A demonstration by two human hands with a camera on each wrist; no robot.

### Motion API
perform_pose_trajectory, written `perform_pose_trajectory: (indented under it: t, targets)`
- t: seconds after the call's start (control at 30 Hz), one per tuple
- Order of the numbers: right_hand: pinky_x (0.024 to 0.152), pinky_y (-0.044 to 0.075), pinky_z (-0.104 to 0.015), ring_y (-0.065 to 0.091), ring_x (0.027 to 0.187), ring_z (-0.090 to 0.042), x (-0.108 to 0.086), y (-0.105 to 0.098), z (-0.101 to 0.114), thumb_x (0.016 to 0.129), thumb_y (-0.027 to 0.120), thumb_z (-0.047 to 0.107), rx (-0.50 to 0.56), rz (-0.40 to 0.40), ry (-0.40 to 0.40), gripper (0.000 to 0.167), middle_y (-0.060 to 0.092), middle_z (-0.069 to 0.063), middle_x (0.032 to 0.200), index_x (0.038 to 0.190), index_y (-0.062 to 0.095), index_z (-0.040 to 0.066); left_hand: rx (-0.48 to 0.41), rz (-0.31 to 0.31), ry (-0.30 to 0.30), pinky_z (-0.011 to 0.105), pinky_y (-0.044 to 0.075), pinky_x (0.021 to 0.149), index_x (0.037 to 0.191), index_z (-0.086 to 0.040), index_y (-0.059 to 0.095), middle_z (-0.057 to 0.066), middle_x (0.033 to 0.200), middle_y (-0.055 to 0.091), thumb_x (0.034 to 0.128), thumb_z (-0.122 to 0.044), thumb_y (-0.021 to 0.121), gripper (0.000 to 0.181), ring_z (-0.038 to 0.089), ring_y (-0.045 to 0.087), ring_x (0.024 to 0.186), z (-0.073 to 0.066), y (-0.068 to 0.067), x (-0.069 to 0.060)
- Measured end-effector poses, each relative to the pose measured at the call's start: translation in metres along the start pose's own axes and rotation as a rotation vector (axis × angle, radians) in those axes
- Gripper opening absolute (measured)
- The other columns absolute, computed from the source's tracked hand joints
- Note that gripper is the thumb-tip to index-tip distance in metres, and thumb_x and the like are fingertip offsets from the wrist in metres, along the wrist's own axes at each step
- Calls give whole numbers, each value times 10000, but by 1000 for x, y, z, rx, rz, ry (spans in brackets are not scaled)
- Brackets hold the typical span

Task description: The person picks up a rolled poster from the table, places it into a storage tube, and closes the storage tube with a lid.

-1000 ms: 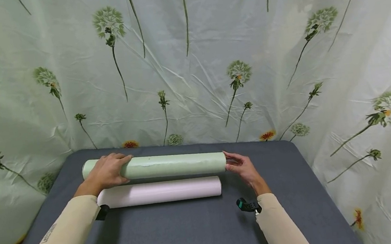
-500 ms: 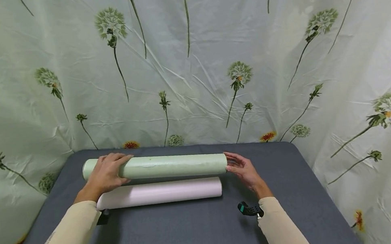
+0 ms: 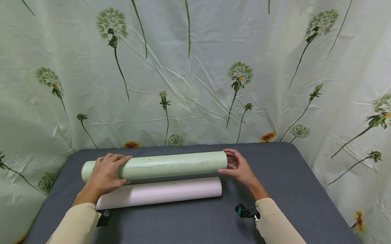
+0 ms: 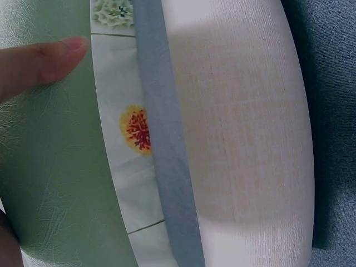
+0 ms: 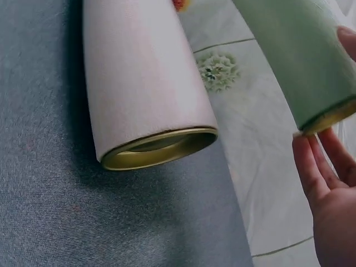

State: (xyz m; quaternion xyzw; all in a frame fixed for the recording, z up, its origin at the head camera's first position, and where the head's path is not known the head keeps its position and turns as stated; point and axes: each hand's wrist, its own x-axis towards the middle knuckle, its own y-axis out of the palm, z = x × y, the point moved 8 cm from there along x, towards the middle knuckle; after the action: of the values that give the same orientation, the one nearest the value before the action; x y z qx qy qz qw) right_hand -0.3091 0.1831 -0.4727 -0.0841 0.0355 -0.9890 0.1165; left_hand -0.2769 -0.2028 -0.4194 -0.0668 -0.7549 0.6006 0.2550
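Observation:
A pale green wallpaper roll [image 3: 171,165] with an embossed surface lies crosswise, seemingly raised above the table. My left hand [image 3: 106,174] grips it from above near its left end, the thumb [image 4: 61,58] along its near side. At the right end, my right hand [image 3: 239,169] holds the rim, thumb on the near side and fingers by the hollow end. The fingertips [image 5: 305,146] touch the gold-coloured edge in the right wrist view. Nearer to me, a pinkish-white wallpaper roll [image 3: 164,192] rests on the table, parallel to the green one and apart from it.
Dark grey cloth covers the table [image 3: 180,233]. A pale curtain [image 3: 190,78] printed with dandelions hangs close behind the table's back edge and around both sides. The white roll's open end [image 5: 158,150] shows a gold-coloured inside.
My right hand has shifted slightly, its thumb moving left over the near side of the green roll's end. That end has risen a little. The left hand and the white roll stay nearly the same.

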Motion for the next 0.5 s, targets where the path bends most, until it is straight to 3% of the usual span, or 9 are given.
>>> perform_pose_trajectory:
  t: [0.2, 0.33, 0.5]
  targets:
    - [941, 439, -465, 499, 1151, -323, 2, 9, 9, 737, 814, 24, -323, -25, -52, 803, 452, -174, 1326, 1414, 383, 38, -11, -2, -13, 606, 357, 845, 1275, -30, 602, 184, 1167, 619, 614, -239, 897, 753, 379, 521, 1082, 0, 0, -1]
    - [909, 436, -529, 491, 1134, -372, 3, 20, 21, 702, 848, 60, -619, -59, -156, 779, 434, -191, 1292, 1371, 449, 63, -10, -3, -17, 620, 343, 853, 1277, -33, 599, 177, 1167, 619, 613, -245, 897, 758, 371, 516, 1085, 0, -1, -1]
    - [906, 414, -576, 478, 1119, -401, 0, 37, 39, 628, 890, 55, -891, -118, -322, 725, 452, -197, 1245, 1263, 541, 61, -5, 13, -21, 625, 339, 856, 1280, -39, 598, 173, 1171, 618, 624, -245, 891, 747, 369, 514, 1085, -1, -2, 0]
